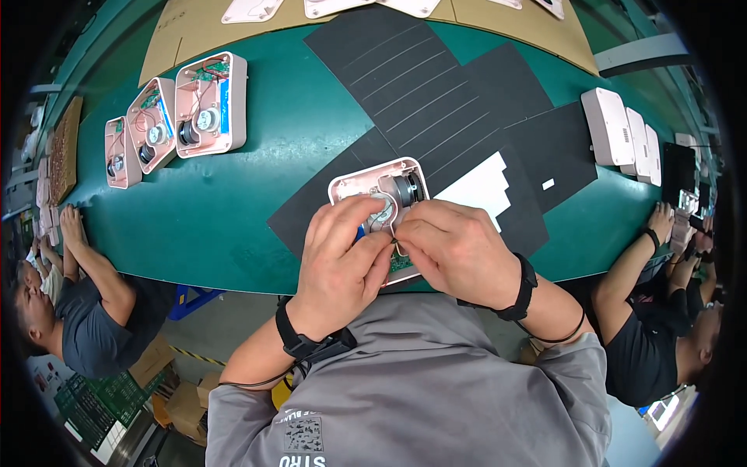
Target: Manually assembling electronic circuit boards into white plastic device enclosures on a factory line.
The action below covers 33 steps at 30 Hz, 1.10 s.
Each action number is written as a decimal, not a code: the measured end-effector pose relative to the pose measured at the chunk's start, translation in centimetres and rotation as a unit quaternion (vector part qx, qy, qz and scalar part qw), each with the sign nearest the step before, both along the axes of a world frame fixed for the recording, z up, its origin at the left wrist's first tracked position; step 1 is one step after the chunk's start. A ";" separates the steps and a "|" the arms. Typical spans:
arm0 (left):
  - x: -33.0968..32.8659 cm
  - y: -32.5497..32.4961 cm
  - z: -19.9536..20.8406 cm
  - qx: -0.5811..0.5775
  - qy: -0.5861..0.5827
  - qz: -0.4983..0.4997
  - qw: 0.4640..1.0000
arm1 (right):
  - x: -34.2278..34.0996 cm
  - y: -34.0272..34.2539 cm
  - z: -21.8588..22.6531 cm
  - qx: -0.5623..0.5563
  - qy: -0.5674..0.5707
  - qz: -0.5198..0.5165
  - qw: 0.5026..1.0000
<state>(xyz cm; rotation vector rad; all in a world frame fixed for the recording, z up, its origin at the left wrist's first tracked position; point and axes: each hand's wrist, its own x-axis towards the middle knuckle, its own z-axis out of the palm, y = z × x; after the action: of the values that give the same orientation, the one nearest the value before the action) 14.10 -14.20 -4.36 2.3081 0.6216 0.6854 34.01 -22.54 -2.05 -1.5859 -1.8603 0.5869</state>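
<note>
An open pink casing (372, 177) with a round speaker and wires inside lies on a black mat (436, 86) near the table's front edge. My left hand (342, 261) rests over its lower left part, fingers curled on the casing. My right hand (459, 249) meets it from the right, thumb and forefinger pinched on a thin wire over a small green circuit board (400, 261). Both wrists wear black straps. My hands hide most of the casing's lower half.
Three open pink casings (210, 105) stand in a row at the left on the green table (226, 210). Closed white casings (611, 128) stand at the right. Cardboard sheets (194, 27) lie at the back. Other people sit at the left (85, 311) and right (661, 311).
</note>
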 end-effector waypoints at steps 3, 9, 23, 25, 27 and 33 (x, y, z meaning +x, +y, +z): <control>0.1 0.2 0.3 0.022 0.016 -0.013 1.000 | 0.3 -0.2 -0.4 0.000 0.001 0.009 1.000; 0.2 0.7 0.4 0.021 0.031 -0.024 0.999 | 0.8 0.1 -0.7 -0.006 0.029 0.025 0.999; 0.2 0.6 -0.2 -0.023 0.002 -0.003 1.000 | 0.6 0.1 -1.0 0.011 0.061 0.008 0.998; 0.1 0.5 -0.7 -0.007 -0.012 -0.014 1.000 | 0.5 -0.2 -1.1 0.018 0.056 0.008 0.998; 0.0 0.4 -1.0 0.001 -0.018 -0.019 1.000 | 0.6 -0.3 -1.1 0.021 0.054 0.009 0.998; 0.5 0.6 -0.9 0.003 -0.008 -0.021 1.000 | 1.3 0.2 -1.2 0.026 0.067 0.042 0.997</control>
<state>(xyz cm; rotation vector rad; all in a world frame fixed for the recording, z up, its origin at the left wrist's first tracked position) 14.61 -13.62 -5.29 2.3122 0.5631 0.6851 35.32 -22.33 -3.22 -1.4066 -1.8336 0.6590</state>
